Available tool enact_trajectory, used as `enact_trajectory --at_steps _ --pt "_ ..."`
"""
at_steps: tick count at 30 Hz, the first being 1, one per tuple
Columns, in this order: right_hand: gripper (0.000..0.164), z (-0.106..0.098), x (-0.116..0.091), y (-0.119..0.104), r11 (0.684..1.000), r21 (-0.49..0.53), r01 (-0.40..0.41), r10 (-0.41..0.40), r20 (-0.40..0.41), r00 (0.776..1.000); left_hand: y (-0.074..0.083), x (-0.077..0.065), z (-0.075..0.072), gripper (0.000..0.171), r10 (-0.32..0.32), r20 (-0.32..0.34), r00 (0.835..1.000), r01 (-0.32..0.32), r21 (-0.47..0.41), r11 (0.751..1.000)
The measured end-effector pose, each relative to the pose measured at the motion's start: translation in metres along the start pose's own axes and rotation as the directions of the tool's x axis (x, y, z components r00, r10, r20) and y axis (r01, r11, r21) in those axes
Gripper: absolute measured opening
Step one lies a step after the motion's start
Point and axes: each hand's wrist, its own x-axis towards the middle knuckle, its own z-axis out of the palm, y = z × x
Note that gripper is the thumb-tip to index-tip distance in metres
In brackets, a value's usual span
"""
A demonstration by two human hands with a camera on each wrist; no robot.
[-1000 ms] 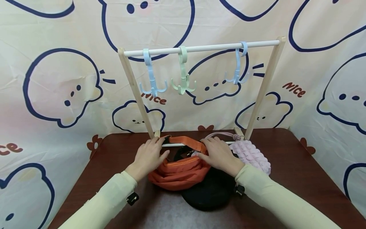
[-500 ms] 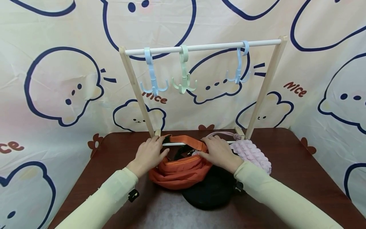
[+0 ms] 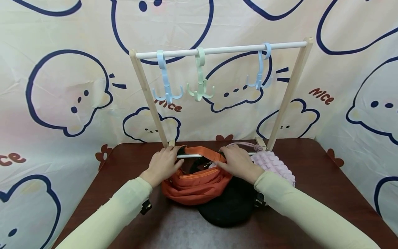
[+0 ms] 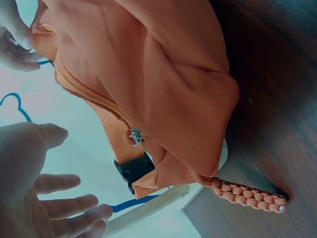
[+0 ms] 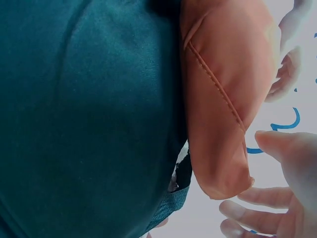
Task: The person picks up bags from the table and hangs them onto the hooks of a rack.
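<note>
An orange waist bag [image 3: 199,186] lies on the brown table, its zip facing up and its strap [image 3: 202,151] arched behind. My left hand [image 3: 163,164] is at the bag's left end; in the left wrist view its fingers [image 4: 69,206] are spread apart beside the black buckle [image 4: 134,171]. At the right end is my right hand [image 3: 240,162]. Its thumb and fingers [image 5: 265,198] are parted around the bag's corner in the right wrist view. A black fabric item with a rounded edge [image 3: 228,211] lies under and beside the bag. A braided orange cord [image 4: 247,196] hangs from the bag.
Behind the hands stands a wooden rack with a white top rail [image 3: 230,50]. From it hang a blue hook [image 3: 166,79], a green hook [image 3: 200,76] and another blue hook [image 3: 259,71]. A puffy pink pouch [image 3: 275,167] with a cord lies at the right.
Both wrists have shifted slightly towards the rack. The hands stay at the two ends of the orange waist bag, which lies in the same place.
</note>
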Motion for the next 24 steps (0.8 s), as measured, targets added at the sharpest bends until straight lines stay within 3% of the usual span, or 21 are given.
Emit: enact_trajectory --at_steps 24 --pt "0.048 0.008 0.010 -0.006 0.999 0.022 -0.041 0.039 0.059 0.997 -0.011 0.016 0.013 0.058 -0.043 0.090 0.995 0.047 -0.035 0.998"
